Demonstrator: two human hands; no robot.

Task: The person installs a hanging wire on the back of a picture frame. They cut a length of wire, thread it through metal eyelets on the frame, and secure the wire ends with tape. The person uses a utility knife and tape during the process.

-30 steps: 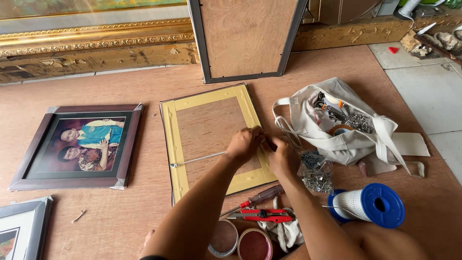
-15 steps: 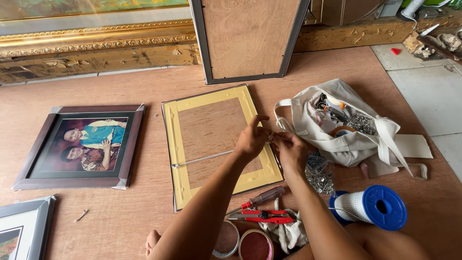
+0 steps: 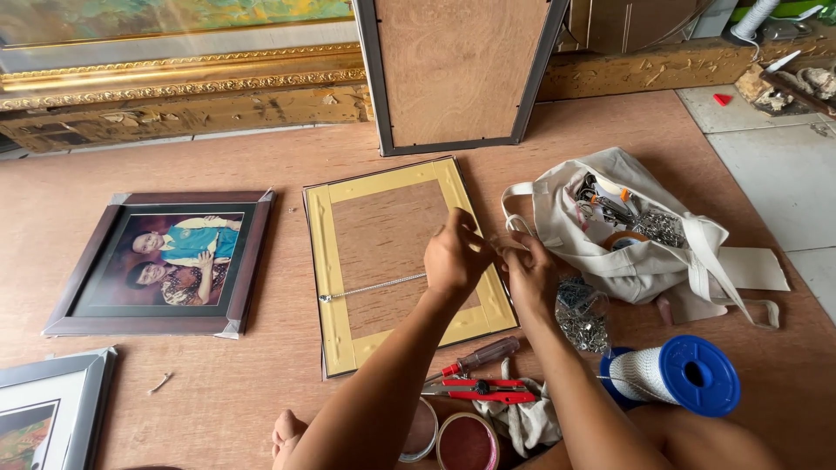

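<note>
A grey frame [image 3: 52, 405] is peeking in at the lower left corner, and just above it a dark frame [image 3: 161, 261] with a photo is lying face up on the board floor [image 3: 261, 400]. At centre, a yellow-taped frame [image 3: 396, 261] is lying back side up, with a thin chain [image 3: 370, 288] running across it from its left edge towards your hands. Your left hand [image 3: 457, 257] is hovering over that frame's right edge, fingers curled and pinched together; what they are pinching is too small to tell. Your right hand [image 3: 529, 274] is meeting it fingertip to fingertip, likewise pinched. Below your arms, a screwdriver [image 3: 479, 357] and red pliers [image 3: 488, 392] are lying near two tape rolls [image 3: 448, 435]. Right of your hands, a cloth bag [image 3: 627, 235] is sitting open, and a blue spool [image 3: 675, 374] is lying at lower right.
</note>
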